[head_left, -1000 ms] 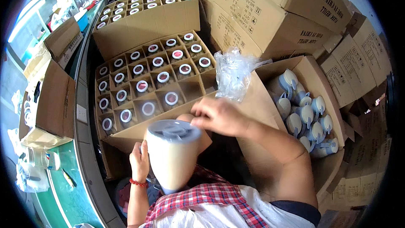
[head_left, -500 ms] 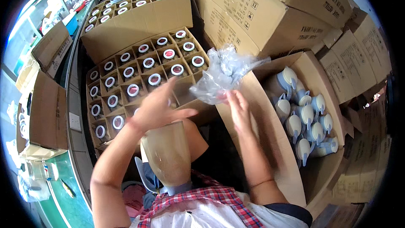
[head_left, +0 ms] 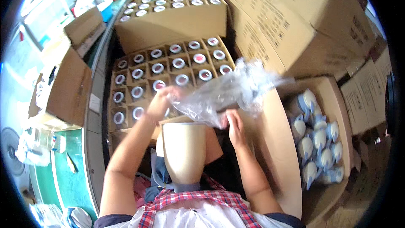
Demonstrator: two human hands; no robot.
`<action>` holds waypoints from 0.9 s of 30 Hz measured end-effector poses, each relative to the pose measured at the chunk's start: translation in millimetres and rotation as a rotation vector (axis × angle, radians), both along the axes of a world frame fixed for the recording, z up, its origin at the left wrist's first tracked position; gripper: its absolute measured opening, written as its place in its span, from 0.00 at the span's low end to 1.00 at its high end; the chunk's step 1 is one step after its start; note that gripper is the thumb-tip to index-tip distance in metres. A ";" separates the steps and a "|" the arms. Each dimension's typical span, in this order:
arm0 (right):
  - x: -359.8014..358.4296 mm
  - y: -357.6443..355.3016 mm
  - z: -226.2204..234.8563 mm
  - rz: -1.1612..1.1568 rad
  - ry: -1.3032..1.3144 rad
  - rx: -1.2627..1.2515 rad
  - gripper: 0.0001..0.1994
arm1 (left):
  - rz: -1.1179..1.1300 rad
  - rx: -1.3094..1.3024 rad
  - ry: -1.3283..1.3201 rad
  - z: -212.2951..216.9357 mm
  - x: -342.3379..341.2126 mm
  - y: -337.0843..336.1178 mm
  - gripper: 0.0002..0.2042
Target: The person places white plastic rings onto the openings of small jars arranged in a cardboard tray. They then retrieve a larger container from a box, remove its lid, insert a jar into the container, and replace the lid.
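A clear plastic bag (head_left: 219,95) is stretched between my two hands above the front of a divided carton. My left hand (head_left: 165,101) is closed on the bag's left end, partly blurred. Lower down, my right hand (head_left: 234,127) pinches its near edge. Below the bag, against my checked apron, stands a cream jug (head_left: 184,150) with its broad end up and its grey-blue end toward me. Part of a pale blue handle shows at its left. The divided carton (head_left: 126,137) holds rows of vessels with white rings around reddish or dark centres.
At the right, an open carton (head_left: 278,143) contains several cream jugs (head_left: 319,137) with grey-blue handles. Large closed cartons (head_left: 291,29) are stacked behind it. Another filled carton (head_left: 173,27) stands at the back. A green bench (head_left: 69,160) runs along the left, bearing an opened box (head_left: 69,88).
My left hand, free before, now grips the bag, which is drawn out leftward between both hands. The view has shifted, and the jug now stands more upright.
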State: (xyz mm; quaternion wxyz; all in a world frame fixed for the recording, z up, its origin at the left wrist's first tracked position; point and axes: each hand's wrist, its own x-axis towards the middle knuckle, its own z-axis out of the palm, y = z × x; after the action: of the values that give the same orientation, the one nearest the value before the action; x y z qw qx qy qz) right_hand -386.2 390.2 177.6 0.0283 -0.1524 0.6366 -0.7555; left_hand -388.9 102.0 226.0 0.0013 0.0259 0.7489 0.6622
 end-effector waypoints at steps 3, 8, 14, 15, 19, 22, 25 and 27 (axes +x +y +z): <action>8.0 6.5 17.2 0.190 0.531 0.162 0.07 | -0.002 0.475 0.301 -7.3 58.8 -15.4 0.12; 40.6 -18.0 -3.1 0.170 0.525 0.370 0.07 | 0.118 -0.262 0.103 -90.1 141.7 -24.2 0.11; 103.6 2.3 10.4 0.539 0.445 0.514 0.03 | 0.588 0.521 0.012 -68.1 200.1 -2.9 0.10; 112.5 1.0 8.8 0.484 0.423 0.493 0.03 | 0.650 0.414 0.043 -68.7 206.3 0.7 0.10; 124.4 7.9 -2.9 0.375 0.291 0.508 0.04 | 0.722 -0.159 0.275 -43.8 218.3 19.5 0.10; 130.2 21.0 -3.6 0.511 0.350 0.576 0.04 | 0.520 -0.535 0.290 -27.8 248.5 23.3 0.09; 143.2 27.8 11.2 0.827 0.411 0.588 0.03 | -0.096 -0.587 0.110 -6.9 332.5 29.4 0.07; 149.7 37.5 13.6 0.966 0.369 0.558 0.02 | -0.180 -0.701 0.095 1.0 362.7 34.1 0.10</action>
State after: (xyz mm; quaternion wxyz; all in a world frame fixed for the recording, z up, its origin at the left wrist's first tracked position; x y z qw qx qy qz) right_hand -236.5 427.7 191.2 0.2971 -0.5410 0.6643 -0.4216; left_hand -26.2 136.1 226.9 0.0339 0.1204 0.9244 0.3604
